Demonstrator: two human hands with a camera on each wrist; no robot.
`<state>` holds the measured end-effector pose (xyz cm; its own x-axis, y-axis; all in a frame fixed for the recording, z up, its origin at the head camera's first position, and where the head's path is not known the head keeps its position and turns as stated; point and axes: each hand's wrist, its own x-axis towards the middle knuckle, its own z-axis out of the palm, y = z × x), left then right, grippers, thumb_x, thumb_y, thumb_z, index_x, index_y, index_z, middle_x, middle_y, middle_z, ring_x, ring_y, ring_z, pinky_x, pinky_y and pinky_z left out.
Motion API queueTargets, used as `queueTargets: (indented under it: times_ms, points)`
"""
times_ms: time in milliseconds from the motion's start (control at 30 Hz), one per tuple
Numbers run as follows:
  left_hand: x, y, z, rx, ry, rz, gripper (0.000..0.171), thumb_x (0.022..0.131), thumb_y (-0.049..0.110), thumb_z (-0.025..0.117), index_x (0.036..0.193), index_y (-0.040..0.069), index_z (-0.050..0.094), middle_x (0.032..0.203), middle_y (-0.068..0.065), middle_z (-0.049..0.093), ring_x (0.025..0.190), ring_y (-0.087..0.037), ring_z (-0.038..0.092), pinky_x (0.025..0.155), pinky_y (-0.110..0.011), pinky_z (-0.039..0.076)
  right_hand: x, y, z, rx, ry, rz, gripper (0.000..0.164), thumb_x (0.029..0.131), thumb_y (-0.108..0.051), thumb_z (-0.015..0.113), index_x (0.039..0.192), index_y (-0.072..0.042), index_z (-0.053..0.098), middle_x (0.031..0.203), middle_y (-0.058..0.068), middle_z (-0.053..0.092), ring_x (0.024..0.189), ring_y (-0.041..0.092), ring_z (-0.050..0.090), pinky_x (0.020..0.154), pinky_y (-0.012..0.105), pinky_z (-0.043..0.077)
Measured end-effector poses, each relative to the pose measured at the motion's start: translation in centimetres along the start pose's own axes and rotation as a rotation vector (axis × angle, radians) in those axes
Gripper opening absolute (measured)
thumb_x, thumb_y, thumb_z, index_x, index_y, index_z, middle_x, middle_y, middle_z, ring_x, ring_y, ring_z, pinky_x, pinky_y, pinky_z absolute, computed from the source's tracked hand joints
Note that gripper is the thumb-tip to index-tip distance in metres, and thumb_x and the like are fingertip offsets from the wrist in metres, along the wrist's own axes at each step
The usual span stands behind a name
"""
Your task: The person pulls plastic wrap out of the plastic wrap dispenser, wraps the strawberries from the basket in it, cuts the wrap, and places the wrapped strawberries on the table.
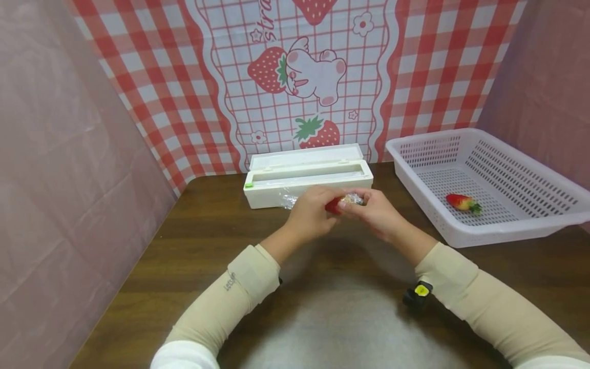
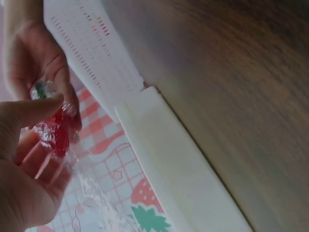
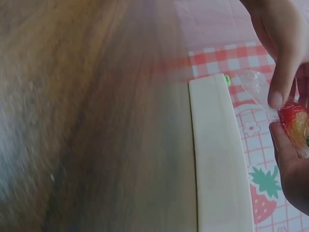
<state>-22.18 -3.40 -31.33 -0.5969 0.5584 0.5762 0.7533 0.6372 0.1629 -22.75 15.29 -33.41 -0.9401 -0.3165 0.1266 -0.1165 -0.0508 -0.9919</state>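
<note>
Between both hands, above the table, is a red strawberry (image 2: 61, 133) wrapped in clear plastic film (image 2: 91, 186). My left hand (image 1: 311, 212) holds it from the left, its thumb lying over the film in the left wrist view. From the other side my right hand (image 1: 379, 214) pinches the wrapped fruit near its green leafy end. A loose tail of film trails out past the left hand. Just behind the hands stands a white cling film box (image 1: 306, 192) with its lid raised. In the right wrist view the strawberry (image 3: 295, 121) shows red and yellow under the film.
A white perforated basket (image 1: 465, 237) stands on the right, with one unwrapped strawberry (image 1: 462, 202) lying in it. The dark wooden table (image 1: 203, 256) extends in front of the box. A checked strawberry-print cloth (image 1: 313, 77) hangs behind, with pink cloth walls at both sides.
</note>
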Motion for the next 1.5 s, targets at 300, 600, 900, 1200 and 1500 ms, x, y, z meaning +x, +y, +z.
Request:
queueTargets:
  times_ms: [300,600,900,1200,1500]
  points:
    - [-0.8,-1.0,-1.3,-0.277,0.155,-0.451,0.023,0.085,0.008,0.067,0.107,0.002,0.072,0.098,-0.012,0.071,0.089,-0.023,0.067,0.079,-0.030,0.055,-0.4,-0.5,-1.2,-0.102,0.069,0.015,0.048,0.095,-0.018,0.063,0.132,0.010,0.050,0.110,0.006,0.063,0.093,0.011,0.065,0.086,0.029,0.054]
    - [-0.8,-0.4,-0.7,-0.784,0.053,-0.717,0.044,0.102,0.021,0.047,0.136,-0.008,0.050,0.139,-0.022,0.051,0.132,-0.032,0.046,0.110,-0.040,0.036,-0.6,-0.7,-0.4,-0.113,0.062,-0.051,0.050,0.095,-0.017,0.064,0.136,0.006,0.049,0.117,0.013,0.059,0.094,0.011,0.064,0.082,0.025,0.054]
    - [-0.2,0.8,-0.2,-1.491,0.181,-0.747,0.053,0.108,0.024,0.028,0.144,-0.015,0.027,0.150,-0.026,0.034,0.139,-0.029,0.034,0.114,-0.034,0.027,-0.9,-1.3,1.1,0.002,0.017,-0.091,0.039,0.096,-0.010,0.061,0.128,0.009,0.049,0.110,0.005,0.062,0.096,0.012,0.063,0.085,0.026,0.054]
    - [-0.2,1.1,-0.6,-1.554,0.071,-0.720,0.041,0.102,0.010,0.049,0.134,-0.015,0.044,0.117,-0.012,0.059,0.097,-0.013,0.058,0.099,-0.032,0.046,-0.8,-1.3,1.0,-0.094,0.034,-0.132,0.046,0.091,-0.012,0.069,0.131,0.004,0.053,0.114,0.003,0.065,0.099,0.013,0.059,0.082,0.023,0.052]
    - [-0.6,0.5,-0.3,-1.457,-0.019,-0.744,0.040,0.096,0.000,0.058,0.133,-0.011,0.049,0.127,-0.021,0.058,0.101,-0.017,0.063,0.095,-0.031,0.050,-1.0,-1.2,0.7,-0.289,0.172,-0.220,0.051,0.081,-0.011,0.080,0.121,0.007,0.053,0.110,0.014,0.060,0.094,0.014,0.058,0.077,0.018,0.052]
